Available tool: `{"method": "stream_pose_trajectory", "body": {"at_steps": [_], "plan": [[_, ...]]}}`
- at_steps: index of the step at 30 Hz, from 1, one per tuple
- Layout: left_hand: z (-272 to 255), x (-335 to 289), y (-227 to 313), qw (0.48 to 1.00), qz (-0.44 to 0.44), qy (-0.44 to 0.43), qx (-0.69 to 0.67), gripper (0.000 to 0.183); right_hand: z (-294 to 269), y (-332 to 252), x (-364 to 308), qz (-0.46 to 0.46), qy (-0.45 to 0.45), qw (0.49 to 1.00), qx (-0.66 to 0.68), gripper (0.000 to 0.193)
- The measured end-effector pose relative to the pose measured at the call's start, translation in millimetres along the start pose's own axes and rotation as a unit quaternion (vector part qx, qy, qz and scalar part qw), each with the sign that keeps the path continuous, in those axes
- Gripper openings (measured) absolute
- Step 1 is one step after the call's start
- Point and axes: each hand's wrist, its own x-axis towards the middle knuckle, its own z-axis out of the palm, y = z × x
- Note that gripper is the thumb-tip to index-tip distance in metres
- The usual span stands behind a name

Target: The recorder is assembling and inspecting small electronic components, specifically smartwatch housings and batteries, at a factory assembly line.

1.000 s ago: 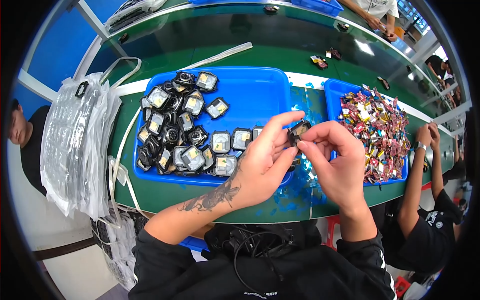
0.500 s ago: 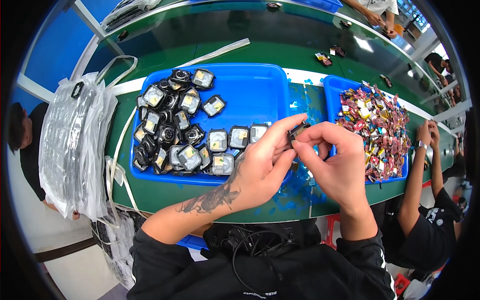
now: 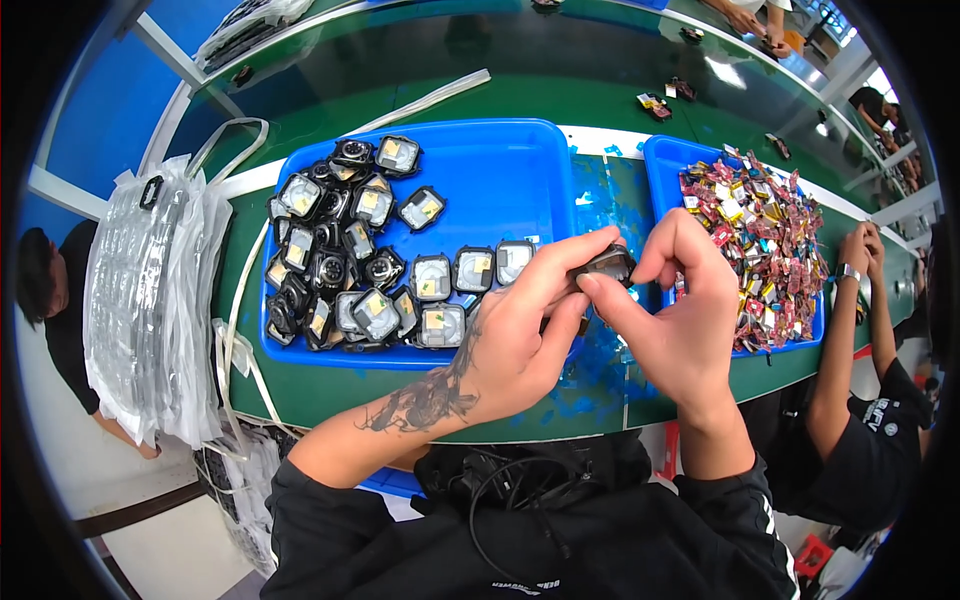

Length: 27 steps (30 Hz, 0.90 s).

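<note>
Between both hands, above the gap between two blue trays, is a small dark watch case. My left hand is closed round it, with the index finger along its far side and the lower part hidden. My right hand pinches its right side, thumb on the near edge and bent index finger at the right corner. Left of my hands, a blue tray holds several black watch cases. Some show pale rounded-square faces with yellowish stickers, others round dark backs.
Right of my hands, another blue tray is heaped with small red, yellow and silver electronic parts. Blue film scraps litter the green table. Plastic-wrapped trays stand stacked at left. A co-worker's arms are at right.
The watch case has been tilted so more of its broad face shows. My right index finger has risen and opened away from the thumb. The whole view has shifted slightly.
</note>
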Motion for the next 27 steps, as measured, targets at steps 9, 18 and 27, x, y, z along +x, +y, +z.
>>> {"method": "stream_pose_trajectory", "body": {"at_steps": [9, 18, 27], "plan": [[-5.0, 12.5, 15.0, 0.958, -0.147, 0.006, -0.247, 0.047, -5.0, 29.0, -13.1, 0.091, 0.037, 0.994, 0.037, 0.021], [-9.0, 15.1, 13.6, 0.945, -0.162, 0.055, -0.28, 0.049, -12.3, 4.3, -19.1, -0.086, -0.055, 0.995, 0.018, 0.038], [-17.5, 12.0, 24.9, 0.981, 0.047, -0.042, 0.184, 0.036, -2.7, 11.4, -28.6, 0.204, -0.013, 0.889, 0.409, 0.015]]}}
